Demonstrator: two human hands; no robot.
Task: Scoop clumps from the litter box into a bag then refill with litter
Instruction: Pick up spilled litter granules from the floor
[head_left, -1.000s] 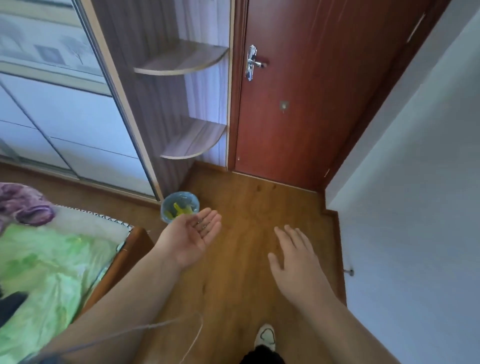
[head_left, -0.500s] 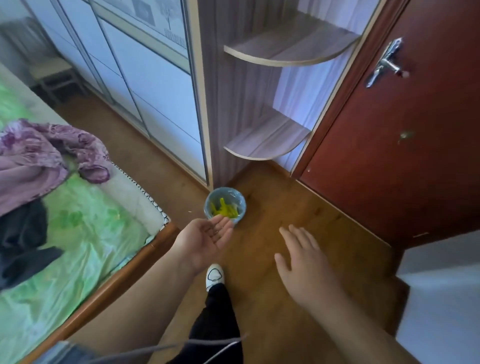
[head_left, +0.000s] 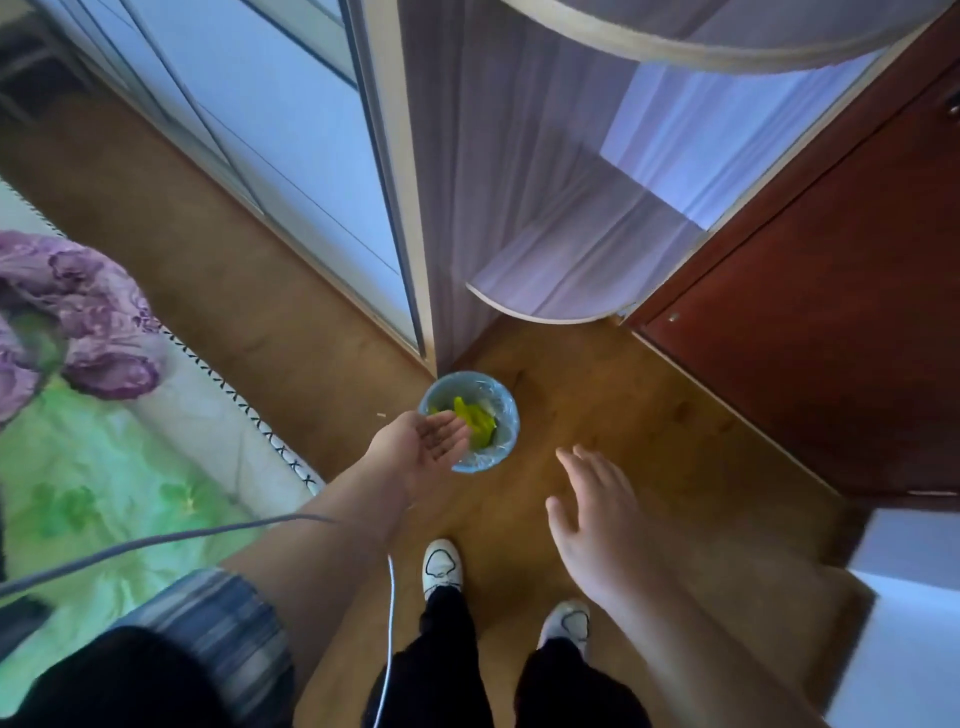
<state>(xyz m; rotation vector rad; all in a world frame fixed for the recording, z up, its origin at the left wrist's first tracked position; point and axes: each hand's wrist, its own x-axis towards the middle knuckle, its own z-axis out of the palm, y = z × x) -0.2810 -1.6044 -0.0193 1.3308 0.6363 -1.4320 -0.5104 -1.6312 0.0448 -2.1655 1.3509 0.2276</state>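
Closer now, left hand (head_left: 426, 447) overlaps the near rim of the bag-lined bin (head_left: 504, 402), palm up, fingers straight, nothing visible in it. Right hand (head_left: 592, 512) flat, fingers spread, empty, over floor (head_left: 649, 426) right of bin. Bin stands at the wardrobe (head_left: 291, 156) corner, yellow-green scraps (head_left: 475, 423) inside.

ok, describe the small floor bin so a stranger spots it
Start at the dark red door and the wardrobe's rounded corner shelf beside it. On the wood floor at the foot of that wardrobe corner stands the bin, just past the left hand. It is the only round, pale blue container there, lined with clear plastic, with something yellow-green inside.
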